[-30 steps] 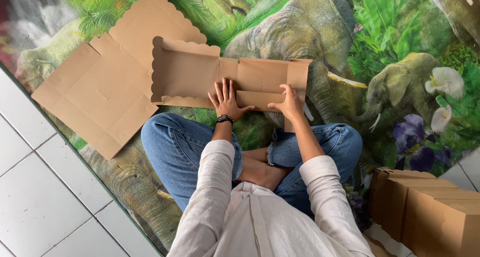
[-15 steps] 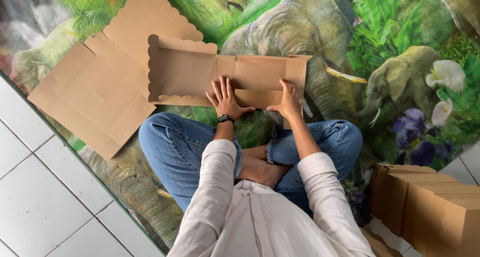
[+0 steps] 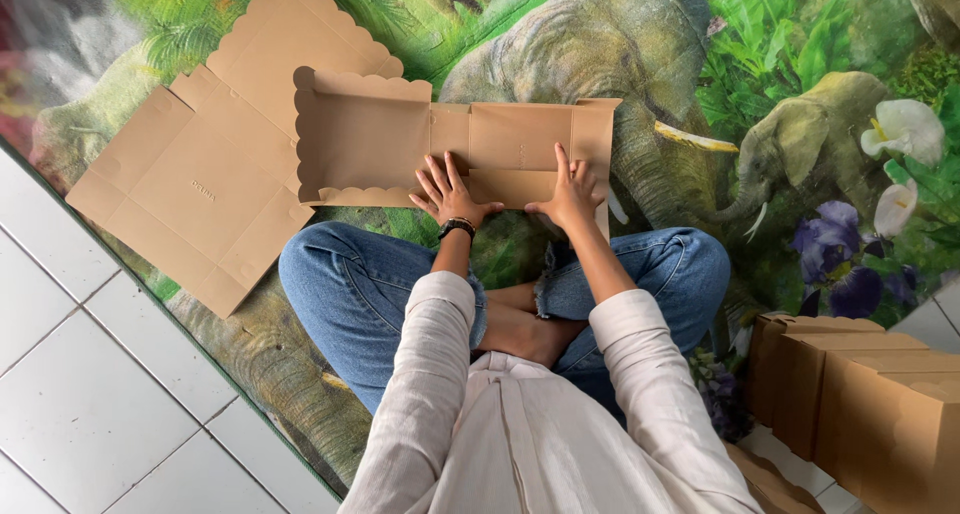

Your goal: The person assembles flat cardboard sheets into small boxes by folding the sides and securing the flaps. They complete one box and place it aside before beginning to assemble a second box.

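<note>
A brown cardboard box blank with scalloped edges lies partly folded on a mat in front of my crossed legs. My left hand presses flat, fingers spread, on the near flap of the blank. Just to the right, my right hand also presses down on the same flap, fingers apart. A dark band is on my left wrist. A second, flat, unfolded cardboard blank lies under and to the left of the first one.
The mat is printed with elephants, leaves and flowers. White floor tiles lie at the lower left. Several folded brown cardboard boxes stand at the lower right, beside my right knee.
Both hands stay on the flap, with the fingers spread slightly wider. The view has shifted a little; the cardboard has hardly moved.
</note>
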